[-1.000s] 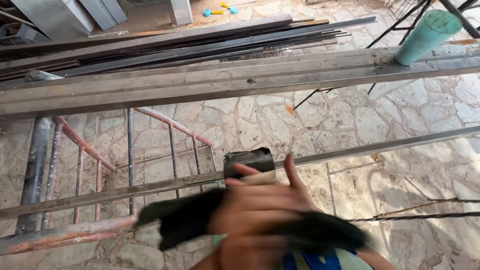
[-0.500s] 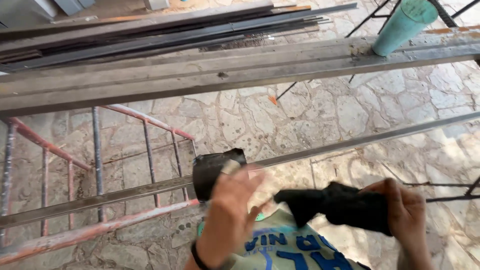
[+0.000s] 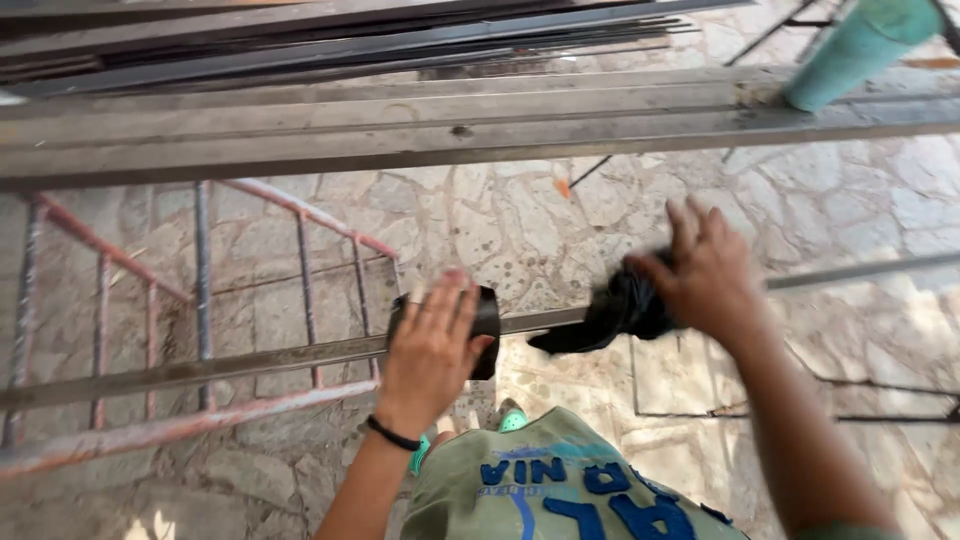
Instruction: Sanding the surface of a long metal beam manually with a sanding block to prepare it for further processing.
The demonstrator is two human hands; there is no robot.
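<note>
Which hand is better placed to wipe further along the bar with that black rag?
Right. The right hand already grips the black rag against the thin metal bar; the left hand lies flat on the black block.

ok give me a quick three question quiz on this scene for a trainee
1. True or false: the right hand holds a black cloth.
2. What does the left hand rest on? A) black block on the thin metal bar B) teal pipe C) red frame
3. Fill in: the left wrist wears a black ____.

Key: 1 true; 2 A; 3 band.
</note>
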